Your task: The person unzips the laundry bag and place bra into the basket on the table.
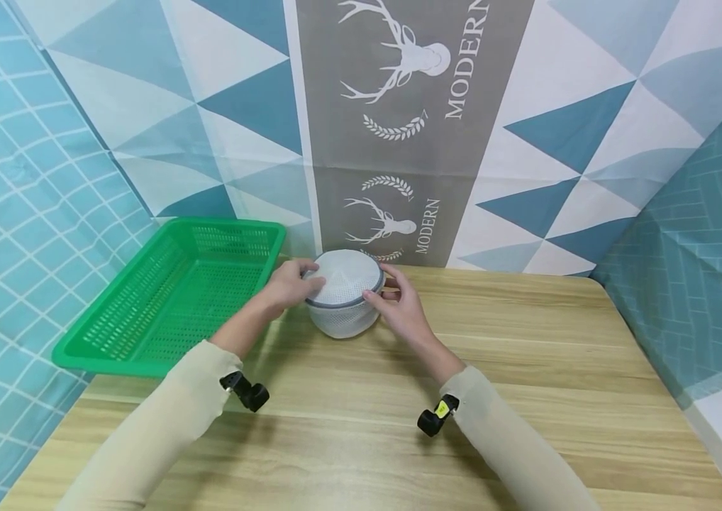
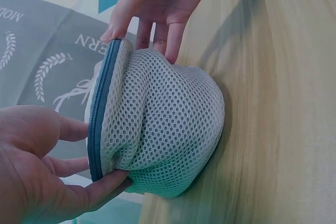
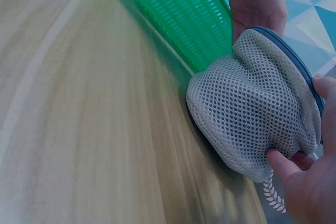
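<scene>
A round mesh laundry bag [image 1: 343, 321] in white to pale grey stands on the wooden table near the back wall. A dark grey-blue zipper [image 2: 100, 108] runs round its upper rim and looks closed along the part that shows. My left hand [image 1: 289, 287] holds the rim from the left, its thumb lying on the top. On the opposite side my right hand [image 1: 404, 312] grips the rim between thumb and fingers. The mesh sides [image 3: 241, 103] sag and crease below the zipper in both wrist views. What is inside the bag cannot be seen.
A green plastic basket [image 1: 214, 291] with slotted walls sits at the back left, close to my left hand. The wooden tabletop [image 1: 527, 355] stretches to the right and front. Patterned cloth [image 1: 393, 142] covers the wall right behind the bag.
</scene>
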`<state>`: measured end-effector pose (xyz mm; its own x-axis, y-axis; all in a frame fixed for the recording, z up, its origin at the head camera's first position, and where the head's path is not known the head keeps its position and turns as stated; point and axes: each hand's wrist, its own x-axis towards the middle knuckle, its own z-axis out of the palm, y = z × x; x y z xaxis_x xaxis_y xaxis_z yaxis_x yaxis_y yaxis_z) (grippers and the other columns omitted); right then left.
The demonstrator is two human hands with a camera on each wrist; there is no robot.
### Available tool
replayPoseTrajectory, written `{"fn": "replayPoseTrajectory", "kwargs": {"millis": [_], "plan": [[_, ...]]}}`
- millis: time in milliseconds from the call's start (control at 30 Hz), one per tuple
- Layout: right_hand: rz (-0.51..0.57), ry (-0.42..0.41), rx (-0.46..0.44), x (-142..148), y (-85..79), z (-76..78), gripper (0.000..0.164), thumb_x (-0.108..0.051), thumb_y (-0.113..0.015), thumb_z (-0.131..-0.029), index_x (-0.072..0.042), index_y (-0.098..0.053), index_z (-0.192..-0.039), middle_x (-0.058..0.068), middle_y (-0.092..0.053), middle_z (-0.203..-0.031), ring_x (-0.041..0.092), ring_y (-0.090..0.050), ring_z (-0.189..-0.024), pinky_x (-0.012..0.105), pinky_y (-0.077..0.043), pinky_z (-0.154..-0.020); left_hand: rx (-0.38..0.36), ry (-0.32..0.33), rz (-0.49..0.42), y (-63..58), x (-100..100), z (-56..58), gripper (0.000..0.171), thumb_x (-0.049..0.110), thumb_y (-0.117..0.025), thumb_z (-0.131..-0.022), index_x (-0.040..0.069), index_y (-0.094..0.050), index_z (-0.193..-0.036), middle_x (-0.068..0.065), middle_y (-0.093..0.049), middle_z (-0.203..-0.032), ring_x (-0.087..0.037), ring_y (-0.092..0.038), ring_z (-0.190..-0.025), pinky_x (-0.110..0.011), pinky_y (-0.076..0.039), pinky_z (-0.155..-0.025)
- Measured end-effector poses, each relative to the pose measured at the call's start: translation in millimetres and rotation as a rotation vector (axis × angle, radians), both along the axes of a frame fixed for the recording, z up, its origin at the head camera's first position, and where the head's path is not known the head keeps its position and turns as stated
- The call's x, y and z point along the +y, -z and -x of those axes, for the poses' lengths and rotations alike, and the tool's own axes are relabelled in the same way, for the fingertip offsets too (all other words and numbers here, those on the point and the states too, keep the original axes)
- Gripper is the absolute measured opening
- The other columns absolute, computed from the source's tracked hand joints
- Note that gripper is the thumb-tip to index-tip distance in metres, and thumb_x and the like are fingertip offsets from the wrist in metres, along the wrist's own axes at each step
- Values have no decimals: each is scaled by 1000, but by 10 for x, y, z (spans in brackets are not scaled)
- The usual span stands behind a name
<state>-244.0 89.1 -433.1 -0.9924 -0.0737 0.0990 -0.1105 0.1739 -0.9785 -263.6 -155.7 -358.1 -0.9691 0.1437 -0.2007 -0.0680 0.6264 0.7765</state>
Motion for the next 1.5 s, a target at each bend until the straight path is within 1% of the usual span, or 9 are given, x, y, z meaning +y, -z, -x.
{"fn": "replayPoseTrajectory", "kwargs": {"millis": [100, 300, 600, 867, 1067, 1200, 1333, 1467, 1500], "plan": [[9, -1, 4, 25, 9, -27, 74, -17, -80, -104, -15, -46, -170, 28, -62, -154, 41, -71, -131, 44, -69, -95, 0, -7, -12, 1, 20, -20, 60, 22, -62, -114, -5, -49, -165, -28, -36, -181, -45, -32, -172, -57, -35, -140], [6, -18, 25, 79, 39, -88, 75, -16, -81, -104, -15, -47, -170, 28, -62, -153, 41, -71, -130, 23, -63, -87, -6, -21, -19, 46, 49, -57, 59, 22, -63, -113, -3, -50, -165, -30, -39, -179, -43, -36, -171, -56, -37, -140], [4, -40, 45, 115, 78, -173, 76, -12, -81, -103, -12, -46, -170, 29, -62, -152, 40, -72, -128, 16, -59, -85, 18, -15, -6, 77, 45, -169, 59, 23, -65, -112, -4, -53, -163, -29, -43, -177, -44, -39, -169, -56, -39, -138], [-2, -49, 23, 157, 72, -176, 77, -15, -82, -103, -15, -45, -171, 29, -60, -155, 43, -69, -136, 20, -62, -91, 44, -46, 1, 100, 83, -203, 59, 26, -65, -111, 0, -55, -163, -27, -45, -177, -43, -42, -167, -57, -42, -136], [-24, -27, 19, 167, 33, -130, 71, -20, -80, -105, -15, -49, -168, 25, -60, -158, 44, -65, -142, 43, -62, -111, 137, -94, -40, 176, 129, -225, 59, 25, -63, -110, 1, -54, -164, -27, -47, -175, -43, -41, -168, -57, -36, -139], [-7, -8, 39, 146, 7, -80, 65, -23, -76, -107, -13, -50, -166, 23, -58, -163, 45, -60, -151, 57, -54, -125, 188, -149, -116, 277, 178, -251, 62, 28, -57, -113, 0, -48, -167, -28, -45, -176, -44, -38, -170, -56, -30, -143], [11, -8, 58, 123, -3, -41, 66, -25, -74, -108, -10, -49, -168, 22, -57, -167, 45, -56, -157, 59, -49, -130, 191, -212, -199, 367, 201, -290, 65, 34, -49, -116, 2, -39, -173, -25, -39, -181, -42, -33, -173, -55, -25, -145], [19, -8, 57, 100, 0, -8, 68, -27, -72, -109, -9, -47, -169, 24, -55, -168, 46, -55, -158, 58, -48, -132, 213, -270, -196, 912, 23, 80, 75, 55, -48, -114, 12, -37, -175, -16, -43, -181, -38, -35, -172, -52, -30, -144], [21, -9, 55, 92, -1, -1, 68, -26, -72, -109, -8, -47, -169, 24, -55, -168, 46, -55, -158, 58, -48, -132, 213, -267, -210, 932, 1, 71, 76, 56, -49, -114, 12, -37, -175, -15, -44, -181, -37, -36, -172, -50, -31, -143]]}}
